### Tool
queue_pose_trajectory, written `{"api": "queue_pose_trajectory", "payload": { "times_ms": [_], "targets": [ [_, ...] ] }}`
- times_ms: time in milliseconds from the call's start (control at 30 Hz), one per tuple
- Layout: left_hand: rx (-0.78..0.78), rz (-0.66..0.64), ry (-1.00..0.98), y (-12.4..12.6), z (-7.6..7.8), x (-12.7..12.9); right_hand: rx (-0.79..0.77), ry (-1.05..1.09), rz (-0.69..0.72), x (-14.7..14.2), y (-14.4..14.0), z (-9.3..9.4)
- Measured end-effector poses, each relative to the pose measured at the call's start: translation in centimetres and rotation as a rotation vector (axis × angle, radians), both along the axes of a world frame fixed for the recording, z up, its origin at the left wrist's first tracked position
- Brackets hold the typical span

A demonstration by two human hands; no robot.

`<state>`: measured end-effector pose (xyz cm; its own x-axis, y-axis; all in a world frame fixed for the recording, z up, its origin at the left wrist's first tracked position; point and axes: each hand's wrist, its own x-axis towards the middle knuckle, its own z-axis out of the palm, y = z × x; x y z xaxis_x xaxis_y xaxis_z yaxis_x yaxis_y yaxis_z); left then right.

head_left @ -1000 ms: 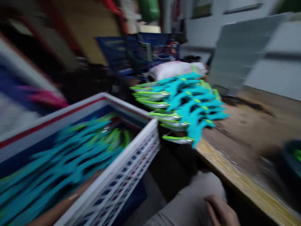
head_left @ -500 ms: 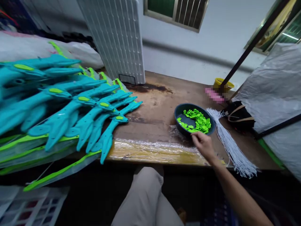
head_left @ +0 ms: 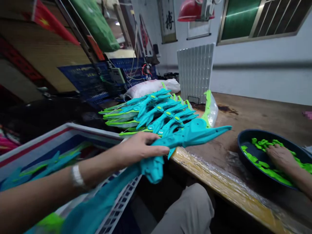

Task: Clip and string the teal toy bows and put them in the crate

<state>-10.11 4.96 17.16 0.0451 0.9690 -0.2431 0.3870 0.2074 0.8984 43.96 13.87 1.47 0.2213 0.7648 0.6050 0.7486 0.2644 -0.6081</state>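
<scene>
My left hand is clamped around a teal plastic toy, thumb on the near side and fingers curled over the top, gripping it about mid-body. The toy's long axis runs left to right across my view, roughly level: the pointed end sticks out to the right over the front edge of the worktop, and the chunkier end hangs down just below my fingers, off the edge and above my knee. So it sits right at the worktop's lip, between the basket and the bowl. My right hand is well apart from it, off to the right, lying palm down with fingers loosely spread inside the dark bowl, resting on the little green pieces in there; can't tell if it's actually pinching one. The left hand is the only one on the toy, and the pointed tip aims toward the bowl side. Just behind the toy is the big pile of teal toys with lime-green trim, fanned out on the worktop. Below my left forearm is the white basket with more teal ones inside. Further back there's a white ribbed panel standing upright on the worktop near the wall.
</scene>
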Motion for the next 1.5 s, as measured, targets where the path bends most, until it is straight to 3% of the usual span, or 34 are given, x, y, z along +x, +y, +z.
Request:
{"api": "queue_pose_trajectory", "payload": {
  "times_ms": [67, 167, 267, 367, 467, 567, 633, 700, 800, 933, 1100, 1333, 1500],
  "targets": [
    [-0.075, -0.105, -0.137, 1.0, -3.5, 3.3, -0.117, 0.008, -0.023, 0.1, -0.6, 0.1],
    [-0.152, -0.091, -0.332, 2.4, -9.0, 6.9, -0.217, 0.035, -0.142, -0.2, -2.1, 0.2],
    [-0.152, -0.046, -0.445, 3.2, -13.5, 8.7, -0.226, 0.112, -0.225, -1.8, -4.3, 0.0],
    [-0.144, 0.02, -0.543, 3.4, -16.5, 10.1, -0.261, 0.242, -0.155, -5.5, -8.1, -0.6],
    [-0.121, 0.098, -0.638, 3.1, -18.4, 11.3, -0.296, 0.42, 0.014, -11.8, -12.5, -1.6],
    [-0.087, 0.145, -0.693, 2.5, -18.8, 11.7, -0.304, 0.83, 0.286, -19.5, -15.6, -2.5],
    [-0.07, 0.152, -0.714, 2.0, -18.4, 11.4, -0.313, 0.957, 0.392, -24.0, -16.5, -2.8],
    [-0.054, 0.151, -0.727, 1.5, -17.7, 10.8, -0.275, 0.961, 0.407, -27.4, -16.8, -3.1],
    [-0.025, 0.153, -0.745, 0.6, -16.7, 10.0, -0.104, 0.781, 0.342, -30.2, -16.6, -3.5],
    [-0.005, 0.147, -0.769, -0.4, -16.6, 9.3, 0.083, 0.419, 0.365, -31.1, -16.2, -3.6],
    [0.018, 0.135, -0.792, -0.9, -17.7, 8.7, 0.094, 0.178, 0.342, -31.1, -16.2, -3.6],
    [-0.031, 0.14, -0.878, -1.7, -18.0, 8.7, 0.011, 0.092, 0.298, -31.2, -16.8, -3.4],
    [0.013, 0.108, -0.81, -3.1, -18.6, 8.3, -0.194, 0.288, 0.29, -30.4, -16.8, -2.6]
  ]
}}
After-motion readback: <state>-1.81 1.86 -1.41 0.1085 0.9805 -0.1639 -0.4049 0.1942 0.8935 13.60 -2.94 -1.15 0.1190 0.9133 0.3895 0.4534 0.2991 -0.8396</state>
